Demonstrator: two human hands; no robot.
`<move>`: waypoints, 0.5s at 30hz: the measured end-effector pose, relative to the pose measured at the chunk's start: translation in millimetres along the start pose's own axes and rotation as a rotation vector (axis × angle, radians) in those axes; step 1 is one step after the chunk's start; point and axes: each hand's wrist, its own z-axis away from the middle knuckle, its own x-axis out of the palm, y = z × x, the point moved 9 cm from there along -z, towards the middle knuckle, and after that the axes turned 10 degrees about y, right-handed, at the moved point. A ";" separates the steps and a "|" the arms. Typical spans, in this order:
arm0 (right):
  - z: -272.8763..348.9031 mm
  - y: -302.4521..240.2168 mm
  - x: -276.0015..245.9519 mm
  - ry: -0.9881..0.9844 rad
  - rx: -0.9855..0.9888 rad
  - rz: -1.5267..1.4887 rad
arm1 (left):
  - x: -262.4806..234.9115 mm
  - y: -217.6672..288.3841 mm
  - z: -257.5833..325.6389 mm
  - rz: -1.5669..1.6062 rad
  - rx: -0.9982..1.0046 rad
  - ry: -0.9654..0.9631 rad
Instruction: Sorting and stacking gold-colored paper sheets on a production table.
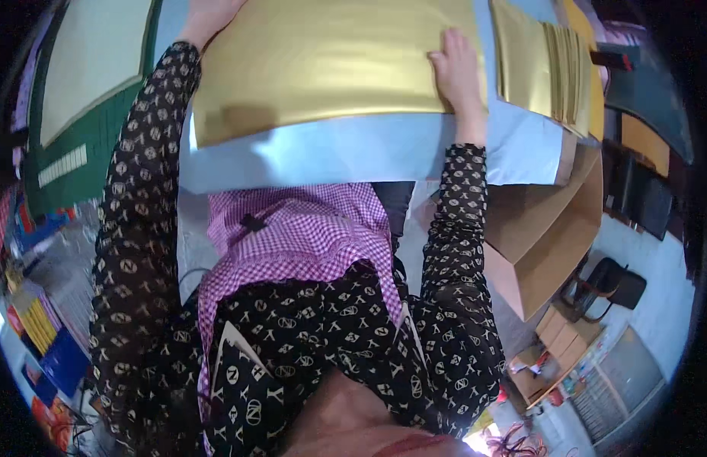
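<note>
A large, shiny gold sheet (323, 76) lies across the light blue tabletop (353, 148) in front of me. My right hand (458, 72) rests flat on the sheet near its right edge, fingers stretched forward and thumb a little apart. At the sheet's upper left edge is my left hand (210, 17); its fingers run out of the picture at the top, so their pose is hidden. Close to the right of the sheet sits a stack of folded gold sheets (532, 65), with many layered edges showing on its right side.
On the left, a pale sheet (94, 65) lies on a green board (83, 152). An open cardboard box (555, 236) stands below the table's right end. Farther right are a black chair (616, 282) and small cartons (563, 335). Blue and yellow items (37, 327) fill the lower left.
</note>
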 end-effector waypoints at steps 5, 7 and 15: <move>17.8 21.6 -14.5 0.121 -0.016 -0.039 | -7.3 -3.5 1.7 0.065 -0.035 0.031; 19.6 21.0 -15.6 0.114 -0.035 -0.044 | 0.3 -9.8 3.3 0.103 -0.048 0.034; 22.9 20.5 -11.2 0.131 -0.006 0.071 | 5.2 -16.6 -1.5 0.208 0.001 0.063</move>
